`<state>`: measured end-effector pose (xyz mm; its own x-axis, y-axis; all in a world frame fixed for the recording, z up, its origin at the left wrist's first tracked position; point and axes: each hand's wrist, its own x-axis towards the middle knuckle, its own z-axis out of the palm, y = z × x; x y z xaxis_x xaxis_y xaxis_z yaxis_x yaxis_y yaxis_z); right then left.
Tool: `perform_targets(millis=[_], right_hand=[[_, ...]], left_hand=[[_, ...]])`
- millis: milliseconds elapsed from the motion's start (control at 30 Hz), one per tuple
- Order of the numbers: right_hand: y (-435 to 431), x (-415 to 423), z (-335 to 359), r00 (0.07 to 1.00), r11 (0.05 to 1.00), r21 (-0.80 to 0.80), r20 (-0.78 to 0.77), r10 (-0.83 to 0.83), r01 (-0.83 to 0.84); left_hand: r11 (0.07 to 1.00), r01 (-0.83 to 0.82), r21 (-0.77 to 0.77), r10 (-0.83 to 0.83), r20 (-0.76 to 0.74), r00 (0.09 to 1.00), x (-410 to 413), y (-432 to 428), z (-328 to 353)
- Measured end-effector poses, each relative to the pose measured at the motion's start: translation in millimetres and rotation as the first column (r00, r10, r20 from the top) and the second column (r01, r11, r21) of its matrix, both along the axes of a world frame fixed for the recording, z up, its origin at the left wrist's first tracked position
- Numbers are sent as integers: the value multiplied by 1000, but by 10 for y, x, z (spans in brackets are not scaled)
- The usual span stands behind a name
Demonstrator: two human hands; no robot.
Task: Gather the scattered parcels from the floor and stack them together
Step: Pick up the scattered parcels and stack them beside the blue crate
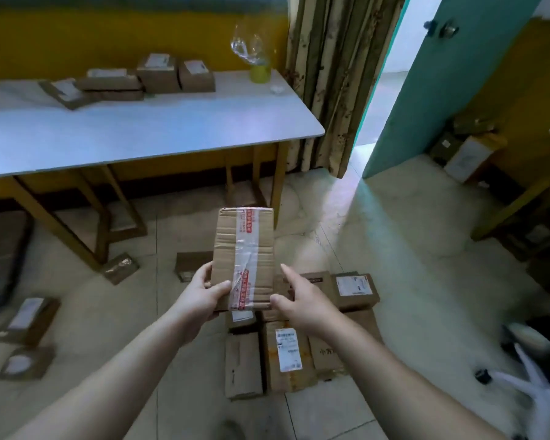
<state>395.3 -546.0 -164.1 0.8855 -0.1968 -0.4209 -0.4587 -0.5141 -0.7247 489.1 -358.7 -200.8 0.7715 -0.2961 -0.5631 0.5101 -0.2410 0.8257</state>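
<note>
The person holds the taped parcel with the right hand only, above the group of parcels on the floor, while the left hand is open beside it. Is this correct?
Not quite: the hands are swapped. In the head view the left hand grips the taped parcel, while the right hand is open beside it. The rest holds: the parcel is above the group of parcels on the floor.

Taped brown parcel (243, 258) aloft above grouped floor parcels (286, 354)

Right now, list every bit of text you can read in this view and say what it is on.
Held parcel, red print on its tape: Chinese characters, too blurred to read.
Box on the floor by the right forearm: "小万", cut off by the arm.
White shipping labels on the floor parcel and the far parcel: too small to read.
Labels on the table parcels: blurred.
</note>
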Motion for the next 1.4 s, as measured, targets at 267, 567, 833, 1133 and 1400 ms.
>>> perform_targets(millis=[267, 567, 833, 1133, 1400], right_hand=[[-360, 889, -1379, 967, 986, -46, -211, 144, -157], [-565, 1454, -3214, 912, 959, -83, -344, 226, -269], [-654, 1404, -3870, 921, 980, -55, -357, 157, -189], [-580, 1523, -3238, 899, 966, -78, -390, 197, -246], [170, 1779, -1928, 861, 900, -173, -406, 306, -401]], left_hand=[[959, -216, 182, 249, -185, 951, 484, -56, -1504], [937, -191, 292, 276, -285, 918, 831, -322, -3446], [941, -34, 336, 137, -290, 947, 840, -549, -4175], [915, 88, 393, 47, -321, 946, 881, -437, -3443], [892, 89, 443, -39, -122, 992, 805, 555, -1772]])
